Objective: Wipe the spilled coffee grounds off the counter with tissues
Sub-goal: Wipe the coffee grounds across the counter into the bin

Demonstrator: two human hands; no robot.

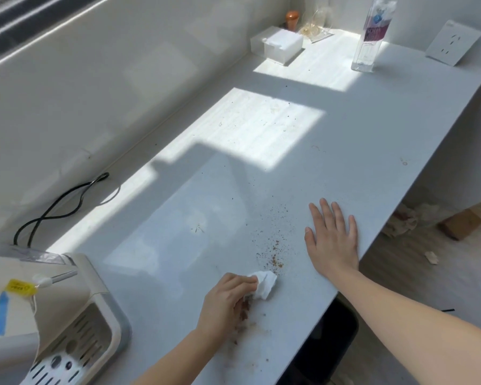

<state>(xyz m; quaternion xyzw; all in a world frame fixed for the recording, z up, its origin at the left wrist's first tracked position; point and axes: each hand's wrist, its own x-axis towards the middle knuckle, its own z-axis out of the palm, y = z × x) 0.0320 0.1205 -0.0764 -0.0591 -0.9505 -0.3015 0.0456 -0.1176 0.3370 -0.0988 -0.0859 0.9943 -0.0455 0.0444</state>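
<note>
Brown coffee grounds [272, 250] lie scattered on the white counter [372, 140], with a smeared patch near my left wrist. My left hand [225, 304] grips a crumpled white tissue [265, 284] against the counter, just below the main scatter of grounds. My right hand [331, 237] lies flat on the counter with straight, spread fingers, to the right of the grounds and near the counter's right edge.
A coffee machine [47, 315] with a drip tray fills the near left, its black cable [53, 207] looping along the wall. At the far end stand a tissue box [278, 45], a clear bottle [371, 37], glassware and a wall socket. Crumpled paper lies on the floor [406, 220] at right.
</note>
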